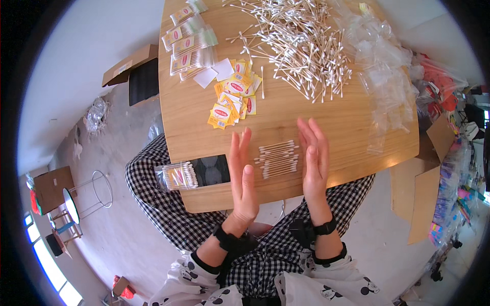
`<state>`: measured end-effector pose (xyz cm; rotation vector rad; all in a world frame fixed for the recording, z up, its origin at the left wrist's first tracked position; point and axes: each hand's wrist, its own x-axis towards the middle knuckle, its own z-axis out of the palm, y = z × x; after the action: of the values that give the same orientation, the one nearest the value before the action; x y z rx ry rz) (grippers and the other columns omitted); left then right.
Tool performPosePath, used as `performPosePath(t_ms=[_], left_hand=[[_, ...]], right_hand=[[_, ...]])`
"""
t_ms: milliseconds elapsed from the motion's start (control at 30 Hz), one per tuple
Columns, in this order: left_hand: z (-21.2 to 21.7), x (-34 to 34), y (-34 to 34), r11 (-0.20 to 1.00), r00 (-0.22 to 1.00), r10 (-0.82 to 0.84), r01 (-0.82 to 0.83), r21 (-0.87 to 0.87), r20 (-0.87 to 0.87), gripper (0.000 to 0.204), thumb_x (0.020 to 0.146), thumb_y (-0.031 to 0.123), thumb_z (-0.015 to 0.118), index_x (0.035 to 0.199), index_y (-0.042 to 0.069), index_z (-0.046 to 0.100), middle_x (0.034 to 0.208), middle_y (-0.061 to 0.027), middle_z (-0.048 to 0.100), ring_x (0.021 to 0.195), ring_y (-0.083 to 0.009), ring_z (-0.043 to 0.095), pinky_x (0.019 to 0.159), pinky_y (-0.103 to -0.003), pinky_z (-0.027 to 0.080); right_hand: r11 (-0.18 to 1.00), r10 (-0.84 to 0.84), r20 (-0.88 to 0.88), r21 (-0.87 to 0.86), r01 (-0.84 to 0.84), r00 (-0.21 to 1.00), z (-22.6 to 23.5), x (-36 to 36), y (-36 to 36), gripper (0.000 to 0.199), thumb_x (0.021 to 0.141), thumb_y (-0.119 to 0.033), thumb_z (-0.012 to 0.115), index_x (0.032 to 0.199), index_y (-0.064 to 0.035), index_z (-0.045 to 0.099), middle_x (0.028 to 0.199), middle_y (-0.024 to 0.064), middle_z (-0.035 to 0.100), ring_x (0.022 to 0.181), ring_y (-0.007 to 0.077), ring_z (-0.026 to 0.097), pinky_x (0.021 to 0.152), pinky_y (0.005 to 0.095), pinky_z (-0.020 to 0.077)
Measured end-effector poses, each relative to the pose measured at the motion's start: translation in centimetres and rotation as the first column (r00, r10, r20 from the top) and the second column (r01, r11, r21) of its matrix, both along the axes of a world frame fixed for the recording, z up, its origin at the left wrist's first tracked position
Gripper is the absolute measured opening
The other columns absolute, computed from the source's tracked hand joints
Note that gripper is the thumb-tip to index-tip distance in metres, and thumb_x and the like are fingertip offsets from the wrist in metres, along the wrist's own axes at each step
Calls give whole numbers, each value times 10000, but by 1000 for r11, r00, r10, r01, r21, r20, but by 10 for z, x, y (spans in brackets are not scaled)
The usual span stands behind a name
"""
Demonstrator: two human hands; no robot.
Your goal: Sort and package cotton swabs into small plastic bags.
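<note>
A small flat batch of cotton swabs (277, 159) lies side by side on the wooden table (199, 145), close to its near edge. My left hand (242, 176) is held upright just left of the batch, and my right hand (313, 158) just right of it. Both have straight fingers and palms facing inward, with nothing held. Left of my left hand, a clear bag of cotton swabs (179, 176) with a yellow card overlaps a dark flat phone-like slab (212, 170).
A big loose heap of cotton swabs (301, 46) covers the far middle. Yellow cards (232, 97) lie at the left, below filled bags (189, 48). Clear plastic bags (380, 76) spread along the right side. Cardboard boxes (426, 178) stand beyond the right edge.
</note>
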<state>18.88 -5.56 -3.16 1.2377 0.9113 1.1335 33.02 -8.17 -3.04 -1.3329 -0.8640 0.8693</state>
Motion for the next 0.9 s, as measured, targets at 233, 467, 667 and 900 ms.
performPosePath(t_ms=[233,467,667,900], left_hand=[[11,24,5,994,991,33,-20,-106,127,780,1028,521,392,1585,50,114,1616,-253,184,1524,-321,123,1233,-440,39],[-3,18,6,936,722,241,5,-353,648,811,1014,545,413,1582,42,126,1617,-254,179,1522,-319,128,1234,-440,38],[1,19,6,983,937,28,38,-181,349,842,1001,583,411,1584,47,126,1623,-245,169,1522,-318,128,1232,-438,41],[-13,14,-9,967,777,99,73,-244,622,855,998,606,389,1584,43,124,1619,-256,167,1524,-326,118,1229,-441,43]], right_hand=[[996,-52,-131,67,61,990,-7,-8,0,623,1071,-419,379,1523,-4,268,1536,224,365,1443,306,336,1200,433,228],[994,-59,-128,87,71,990,-6,-7,4,664,1066,-450,373,1523,18,258,1546,228,340,1452,316,320,1208,440,215],[999,34,-146,44,-27,989,-5,-10,-1,728,1045,-526,372,1530,1,243,1559,221,316,1458,317,306,1211,441,203],[997,-67,-185,20,72,980,-4,-20,-15,815,1004,-636,334,1525,-14,267,1560,231,319,1470,337,280,1224,455,172]])
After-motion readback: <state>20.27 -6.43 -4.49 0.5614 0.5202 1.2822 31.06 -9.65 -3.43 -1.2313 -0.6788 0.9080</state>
